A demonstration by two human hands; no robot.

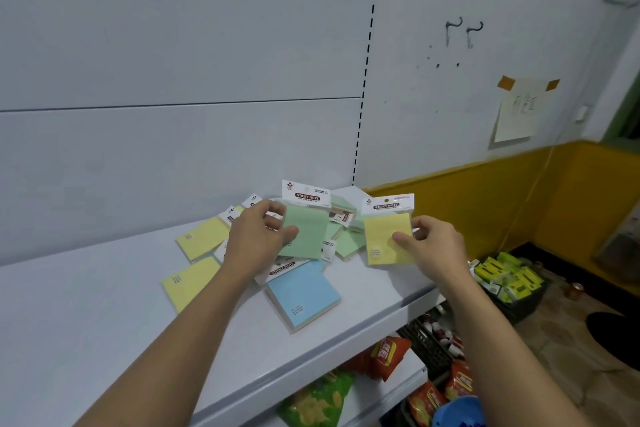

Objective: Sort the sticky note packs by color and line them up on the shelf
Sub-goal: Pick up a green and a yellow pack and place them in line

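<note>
- Since both hands are loaded at once, the main risk I see is a slip. The left hand (258, 236) pinches the green pack (306, 232) by its left edge only, thumb on the face and fingers behind. With so narrow a hold the pack could pivot and fall onto the unsorted pile (346, 229).
- The right hand (433, 246) pinches the yellow pack (386, 239) the same way at its right edge. It is at 3 o'clock from the pile, close to the right end of the shelf (104, 305). If it drops there, it may slide past the edge towards the snack bags (388, 357) on the level below.
- The blue pack (304, 295) lies flat at 6 o'clock from the green one, near the shelf's front lip. A forearm drawn back carelessly could push it off.
- Two more yellow packs (202, 237) lie at 8 and 9 o'clock from the left hand, right beside that forearm. Any sweep to the left could skew them out of line.
- The green and the yellow are both pale in this light, so I judge a pack could easily land in the wrong row.
- As for pose, both arms reach forward and converge on the pile. Both hands are raised above the shelf, holding the packs upright with the header cards on top and the faces towards me.
</note>
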